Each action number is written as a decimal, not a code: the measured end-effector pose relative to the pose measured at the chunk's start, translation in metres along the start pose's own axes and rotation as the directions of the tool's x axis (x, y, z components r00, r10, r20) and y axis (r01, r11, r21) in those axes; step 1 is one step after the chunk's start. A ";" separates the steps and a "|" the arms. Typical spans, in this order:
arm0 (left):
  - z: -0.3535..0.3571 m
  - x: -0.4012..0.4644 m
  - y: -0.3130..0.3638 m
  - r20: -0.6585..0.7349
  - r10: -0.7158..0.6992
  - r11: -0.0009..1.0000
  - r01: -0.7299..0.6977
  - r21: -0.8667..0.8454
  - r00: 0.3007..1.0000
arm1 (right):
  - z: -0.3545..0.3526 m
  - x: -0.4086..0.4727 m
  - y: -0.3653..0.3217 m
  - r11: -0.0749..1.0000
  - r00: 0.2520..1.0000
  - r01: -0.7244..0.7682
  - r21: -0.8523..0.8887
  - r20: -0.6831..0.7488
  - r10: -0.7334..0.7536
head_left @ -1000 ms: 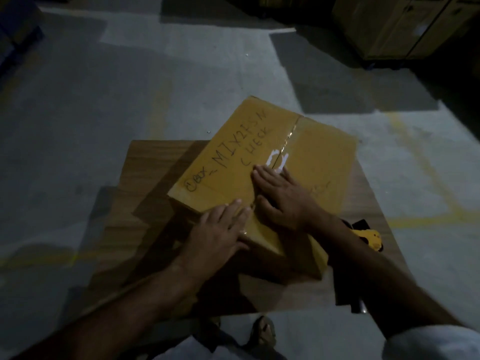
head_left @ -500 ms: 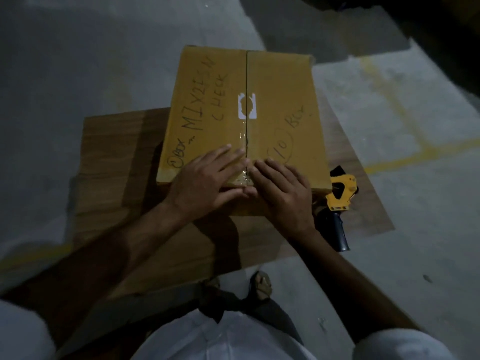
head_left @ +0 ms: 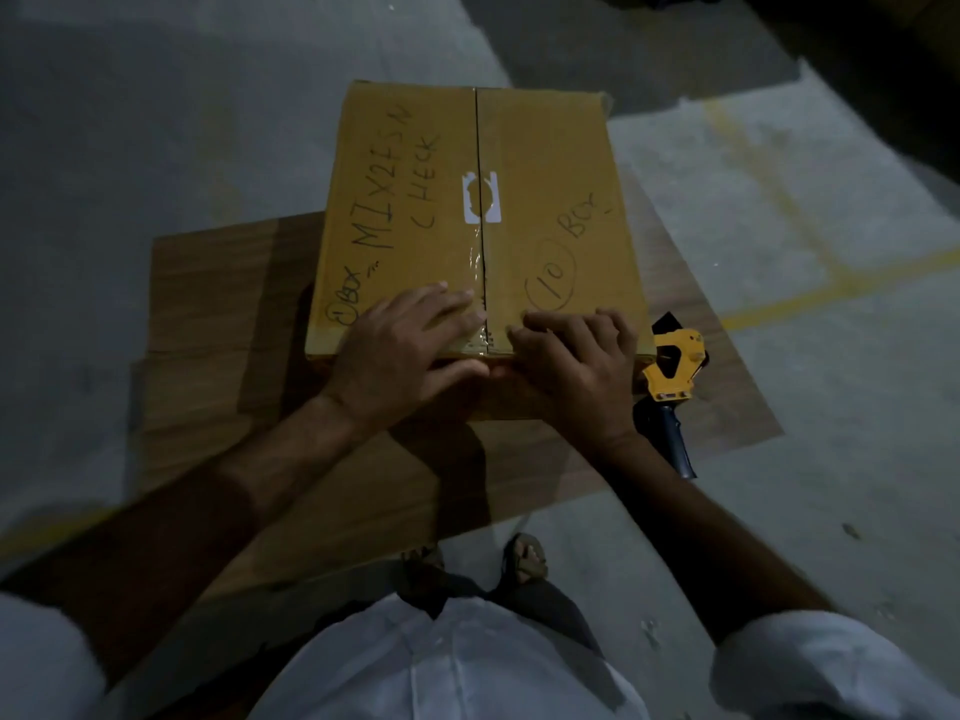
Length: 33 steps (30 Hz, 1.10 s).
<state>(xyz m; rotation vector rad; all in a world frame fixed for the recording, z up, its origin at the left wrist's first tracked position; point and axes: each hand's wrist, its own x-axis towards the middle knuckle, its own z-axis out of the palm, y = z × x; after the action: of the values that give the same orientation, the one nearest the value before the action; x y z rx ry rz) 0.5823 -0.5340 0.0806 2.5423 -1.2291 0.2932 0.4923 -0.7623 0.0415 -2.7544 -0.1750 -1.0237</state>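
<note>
1 cardboard box (head_left: 545, 163) at frame centre, sitting on 1 wood-grain worktop (head_left: 218, 304), flaps closed, seam running top to bottom. 1 strip of clear tape (head_left: 480, 272) covers the lower half of the seam, and 1 torn white label (head_left: 482, 197) sits mid-seam. 2 hands are on the box's near edge. Left hand (head_left: 410, 350) lies flat left of the seam, grip spread, fingers straight, pressing the top. Right hand (head_left: 576, 366) is right of the seam, grip bent, fingertips pressing down on the top by the tape, pinching nothing. 1 yellow tape dispenser (head_left: 672, 371) with a dark handle lies on the worktop just beside the box's lower right corner, untouched. 2 sandalled feet (head_left: 524, 556) at lower centre on the grey floor (head_left: 779, 511).
</note>
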 end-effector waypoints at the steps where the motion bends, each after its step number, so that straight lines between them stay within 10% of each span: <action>1: 0.001 -0.002 0.002 0.024 0.005 0.998 -0.007 0.057 1.000 | 0.002 -0.004 -0.003 1.000 1.000 0.001 -0.029 -0.006 -0.001; 19: -0.005 0.002 0.026 0.103 -0.113 0.974 0.090 0.208 0.988 | -0.012 0.004 -0.014 0.998 0.989 -0.067 -0.001 0.133 0.066; 24: -0.009 0.010 0.016 0.046 -0.095 0.994 0.092 0.060 0.994 | -0.033 0.032 0.005 0.907 0.865 -0.409 -0.103 0.272 0.421; 33: -0.057 -0.011 -0.034 0.364 -0.190 0.980 0.156 0.120 0.912 | -0.046 0.020 -0.079 0.897 0.762 -0.430 -0.105 0.490 0.423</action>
<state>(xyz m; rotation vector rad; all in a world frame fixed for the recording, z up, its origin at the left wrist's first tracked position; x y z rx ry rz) 0.5995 -0.4865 0.1242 2.8531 -1.1182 -0.1937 0.4642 -0.6947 0.0998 -2.7860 0.3650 -0.1727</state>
